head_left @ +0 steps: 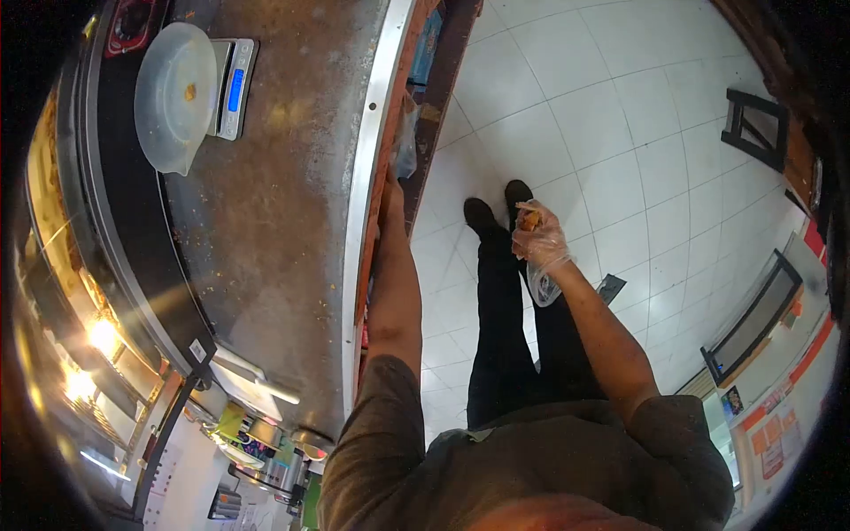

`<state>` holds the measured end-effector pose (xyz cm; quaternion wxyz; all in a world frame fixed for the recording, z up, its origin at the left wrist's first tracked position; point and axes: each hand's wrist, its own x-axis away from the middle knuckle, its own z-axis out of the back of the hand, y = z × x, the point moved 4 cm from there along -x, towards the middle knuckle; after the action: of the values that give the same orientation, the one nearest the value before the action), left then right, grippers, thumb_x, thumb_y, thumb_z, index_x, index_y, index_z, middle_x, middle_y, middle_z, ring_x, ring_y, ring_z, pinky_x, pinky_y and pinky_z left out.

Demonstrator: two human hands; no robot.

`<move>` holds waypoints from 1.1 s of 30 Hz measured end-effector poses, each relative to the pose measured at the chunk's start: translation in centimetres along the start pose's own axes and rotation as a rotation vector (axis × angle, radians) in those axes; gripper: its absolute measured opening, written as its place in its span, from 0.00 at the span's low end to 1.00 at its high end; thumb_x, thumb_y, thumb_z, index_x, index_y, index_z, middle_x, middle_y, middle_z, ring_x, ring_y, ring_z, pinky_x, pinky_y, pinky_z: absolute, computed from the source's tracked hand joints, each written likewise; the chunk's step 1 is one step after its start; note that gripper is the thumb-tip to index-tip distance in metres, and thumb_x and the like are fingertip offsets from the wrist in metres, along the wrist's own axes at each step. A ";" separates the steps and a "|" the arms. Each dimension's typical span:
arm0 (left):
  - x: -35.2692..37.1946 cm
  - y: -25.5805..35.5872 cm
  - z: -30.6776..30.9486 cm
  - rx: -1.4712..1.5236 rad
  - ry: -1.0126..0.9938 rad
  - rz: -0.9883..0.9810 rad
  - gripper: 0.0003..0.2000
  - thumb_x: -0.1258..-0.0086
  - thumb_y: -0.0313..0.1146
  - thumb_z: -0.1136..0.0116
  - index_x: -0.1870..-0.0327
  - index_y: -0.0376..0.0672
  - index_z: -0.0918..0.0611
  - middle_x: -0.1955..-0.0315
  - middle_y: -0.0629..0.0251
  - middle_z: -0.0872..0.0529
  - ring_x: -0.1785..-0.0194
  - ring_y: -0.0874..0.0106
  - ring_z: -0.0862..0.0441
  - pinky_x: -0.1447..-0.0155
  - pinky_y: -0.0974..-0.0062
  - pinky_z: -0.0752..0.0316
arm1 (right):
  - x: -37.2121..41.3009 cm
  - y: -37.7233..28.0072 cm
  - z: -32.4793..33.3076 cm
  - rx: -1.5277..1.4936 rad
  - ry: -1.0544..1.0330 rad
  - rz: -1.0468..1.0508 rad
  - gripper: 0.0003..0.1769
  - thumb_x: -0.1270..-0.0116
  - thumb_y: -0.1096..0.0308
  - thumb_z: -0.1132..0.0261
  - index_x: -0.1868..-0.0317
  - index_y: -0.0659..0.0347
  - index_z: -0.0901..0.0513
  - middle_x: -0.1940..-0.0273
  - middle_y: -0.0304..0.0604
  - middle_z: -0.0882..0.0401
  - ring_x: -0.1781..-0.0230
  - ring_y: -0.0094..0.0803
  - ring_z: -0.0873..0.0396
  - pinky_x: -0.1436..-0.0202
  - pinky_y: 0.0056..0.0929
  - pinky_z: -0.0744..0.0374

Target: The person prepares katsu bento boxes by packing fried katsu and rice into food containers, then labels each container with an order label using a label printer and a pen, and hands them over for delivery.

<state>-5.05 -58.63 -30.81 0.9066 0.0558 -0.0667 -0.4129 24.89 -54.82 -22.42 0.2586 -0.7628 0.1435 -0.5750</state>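
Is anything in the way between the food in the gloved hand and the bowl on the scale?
Yes: the counter's edge lies between the food and the bowl, with the left arm beside it.

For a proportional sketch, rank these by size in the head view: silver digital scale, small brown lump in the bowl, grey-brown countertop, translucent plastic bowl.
1. Grey-brown countertop
2. Translucent plastic bowl
3. Silver digital scale, partly hidden
4. Small brown lump

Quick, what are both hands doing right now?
Left hand: reaching under the grey metal-edged counter, near a clear plastic bag; grip can't be told.
Right hand, in a clear plastic glove: closed around a small golden-brown piece.
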 end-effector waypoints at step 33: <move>21.1 18.6 34.0 1.660 -0.547 0.242 0.35 0.27 0.58 0.68 0.28 0.39 0.49 0.66 0.67 0.29 0.67 0.73 0.27 0.55 0.71 0.26 | 15.9 -18.5 -3.1 0.189 -0.746 0.607 0.12 0.51 0.77 0.38 0.64 0.60 0.27 0.67 0.34 0.29 0.65 0.21 0.31 0.61 0.23 0.29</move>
<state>16.77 -64.06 7.20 0.5631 0.5882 -0.5655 -0.1313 25.27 -48.47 1.34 0.5166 -0.8136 0.2041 -0.1717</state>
